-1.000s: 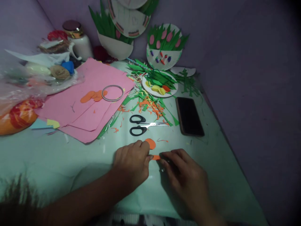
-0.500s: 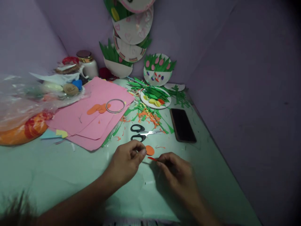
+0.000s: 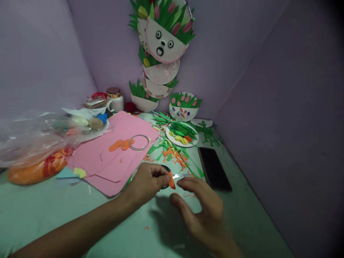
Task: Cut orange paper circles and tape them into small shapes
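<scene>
Between the thumb and fingers of my left hand (image 3: pixel 149 181) is an orange paper piece (image 3: pixel 172 180), seen nearly edge-on. My right hand (image 3: pixel 201 208) is just to the right of it, thumb and forefinger apart with nothing between them. Black-handled scissors (image 3: pixel 177 176) lie on the table behind my left hand, their handles mostly hidden by it. Several orange paper ovals (image 3: pixel 120 144) rest on pink paper sheets (image 3: pixel 96 157), beside a grey ring (image 3: pixel 139 142).
A phone (image 3: pixel 215 169) lies to the right. Green and orange scraps (image 3: pixel 176 157) surround a white plate (image 3: pixel 168 136) of green strips and coloured ovals. Paper-plate crafts (image 3: pixel 163 44) hang on the wall. A clear plastic bag (image 3: pixel 40 132) and a mug (image 3: pixel 116 103) are at left.
My right hand has let go of the red-orange strip and opened. The orange piece in my left hand has turned nearly edge-on. The view has tilted up, showing more wall crafts.
</scene>
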Tool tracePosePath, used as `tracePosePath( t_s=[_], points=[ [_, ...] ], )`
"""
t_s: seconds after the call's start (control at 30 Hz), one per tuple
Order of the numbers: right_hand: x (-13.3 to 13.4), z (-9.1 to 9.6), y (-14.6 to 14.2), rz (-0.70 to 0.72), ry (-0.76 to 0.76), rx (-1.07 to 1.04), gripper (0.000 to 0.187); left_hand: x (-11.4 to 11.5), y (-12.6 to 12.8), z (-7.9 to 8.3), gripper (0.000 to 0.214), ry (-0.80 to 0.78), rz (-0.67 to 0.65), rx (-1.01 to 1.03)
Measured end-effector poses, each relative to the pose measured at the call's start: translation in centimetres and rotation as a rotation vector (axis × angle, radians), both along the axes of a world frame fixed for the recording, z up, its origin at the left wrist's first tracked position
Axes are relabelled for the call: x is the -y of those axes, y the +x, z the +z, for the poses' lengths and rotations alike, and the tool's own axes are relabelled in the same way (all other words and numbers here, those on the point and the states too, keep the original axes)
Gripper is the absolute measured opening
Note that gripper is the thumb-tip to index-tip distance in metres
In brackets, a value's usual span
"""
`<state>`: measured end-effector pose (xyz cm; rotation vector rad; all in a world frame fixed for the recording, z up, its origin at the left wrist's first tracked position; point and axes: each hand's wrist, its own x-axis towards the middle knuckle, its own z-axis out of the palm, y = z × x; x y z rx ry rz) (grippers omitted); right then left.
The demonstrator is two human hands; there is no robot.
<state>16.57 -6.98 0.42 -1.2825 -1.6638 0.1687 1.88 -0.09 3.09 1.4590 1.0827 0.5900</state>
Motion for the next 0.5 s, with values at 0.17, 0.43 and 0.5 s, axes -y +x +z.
tracePosePath(
  t_s=[0.17,0.43,0.5],
  points=[
    [-2.0,-0.6,0.5,0.146,-0.661,-0.821,0.024,-0.3,-0.3,0.6,0.013,0.188,-0.111,-0.105],
    [-2.4,-2.2,0.4,0.246,-0.789,-1.282,0.028,-1.5,0.7,-0.1,0.014,0.211,-0.115,-0.135],
    [-2.4,-2.2,0.5,0.250,-0.782,-1.342,0.029,-2.0,0.7,-0.1,0.013,0.213,-0.068,-0.112]
  ],
)
